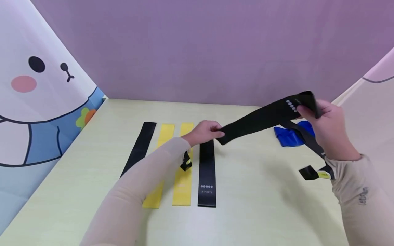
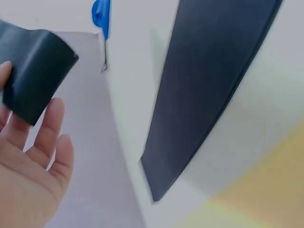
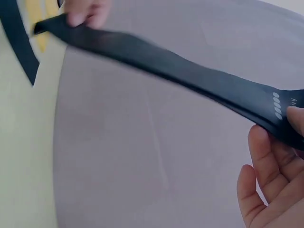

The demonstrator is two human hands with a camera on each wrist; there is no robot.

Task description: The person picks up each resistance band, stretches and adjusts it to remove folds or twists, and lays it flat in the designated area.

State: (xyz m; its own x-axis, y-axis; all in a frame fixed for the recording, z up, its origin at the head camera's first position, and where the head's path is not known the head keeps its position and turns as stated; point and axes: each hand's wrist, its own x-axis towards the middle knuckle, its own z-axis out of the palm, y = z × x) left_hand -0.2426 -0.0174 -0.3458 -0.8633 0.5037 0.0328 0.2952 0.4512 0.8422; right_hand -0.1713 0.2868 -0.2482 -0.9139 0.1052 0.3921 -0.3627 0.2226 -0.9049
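A black resistance band (image 1: 258, 118) hangs above the table, stretched out flat between both hands. My left hand (image 1: 204, 132) pinches its lower left end, thumb on top. In the left wrist view the other fingers extend behind that end of the black band (image 2: 40, 61). My right hand (image 1: 332, 128) grips the higher right end, the thumb pressing beside a row of pale printed dots. The right wrist view shows the right-hand fingers (image 3: 268, 166) behind the band. Below the left hand lies another black band (image 1: 207, 174), marked "X-Heavy", flat on the table.
Two yellow bands (image 1: 181, 186) (image 1: 154, 196) and a further black band (image 1: 140, 147) lie side by side left of the X-Heavy one. A bunched blue band (image 1: 287, 137) sits at the right, partly behind a dark strap (image 1: 307, 140). A purple backdrop (image 1: 215, 51) rises behind the table.
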